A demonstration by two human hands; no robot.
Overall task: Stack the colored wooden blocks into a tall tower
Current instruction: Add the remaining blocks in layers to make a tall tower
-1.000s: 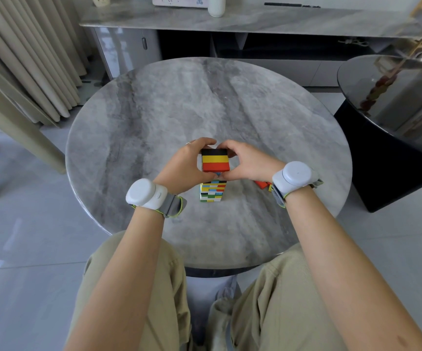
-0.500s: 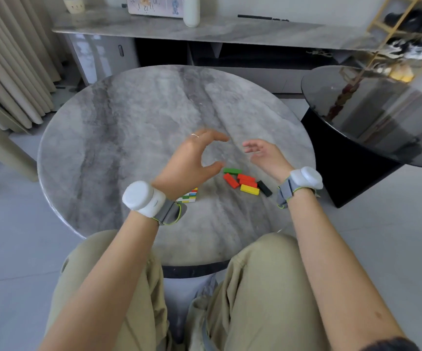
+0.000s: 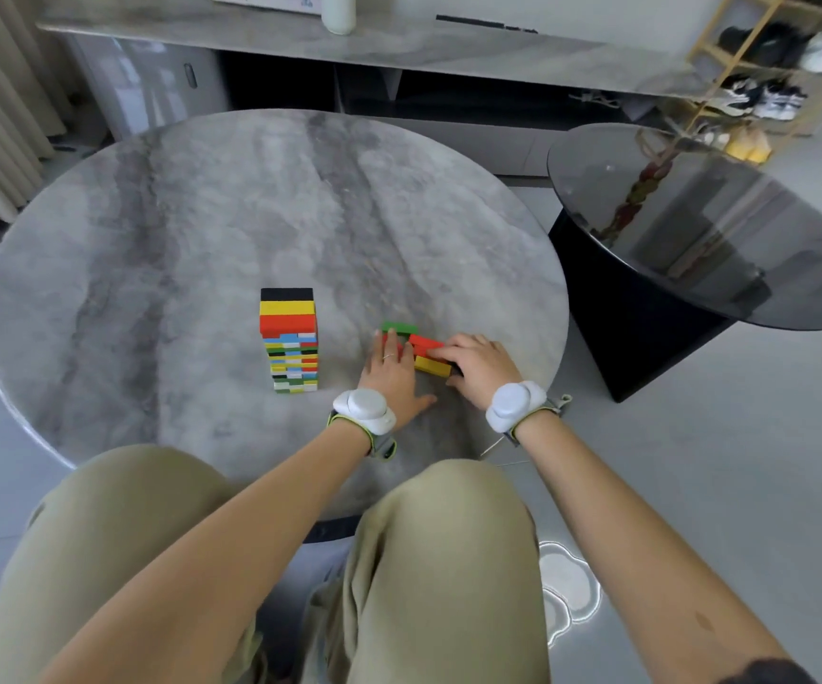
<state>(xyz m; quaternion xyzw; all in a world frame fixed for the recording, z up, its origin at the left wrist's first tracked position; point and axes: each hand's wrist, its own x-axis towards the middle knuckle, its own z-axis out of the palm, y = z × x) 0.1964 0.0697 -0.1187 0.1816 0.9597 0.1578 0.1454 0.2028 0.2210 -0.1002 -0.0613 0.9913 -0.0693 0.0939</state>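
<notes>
One block tower (image 3: 289,340) stands upright on the round marble table (image 3: 152,239), left of both hands and apart from them. Top layer has three blocks: black, yellow, red, far to near. The layers below are thin and multicoloured, too fine to count.

Loose blocks lie in a cluster to the right of the tower. One green block (image 3: 399,328) is farthest, with one red block (image 3: 426,341) and one yellow block (image 3: 432,366) nearer. A second red sliver shows beside the left fingers, and more may be hidden under the hands.

Left hand (image 3: 391,375) lies flat on the table, fingers straight and close together, tips against the cluster's left side, thumb splayed out. One ring (image 3: 388,356) on it. Right hand (image 3: 480,370) covers the cluster's right end, fingers bent over the red and yellow blocks; whether they pinch, I cannot tell.

Two white wrist devices (image 3: 364,409), one per wrist. Black glass side table (image 3: 695,229) stands to the right. A shoe rack (image 3: 744,66) and a white bottle (image 3: 338,12) are beyond.
</notes>
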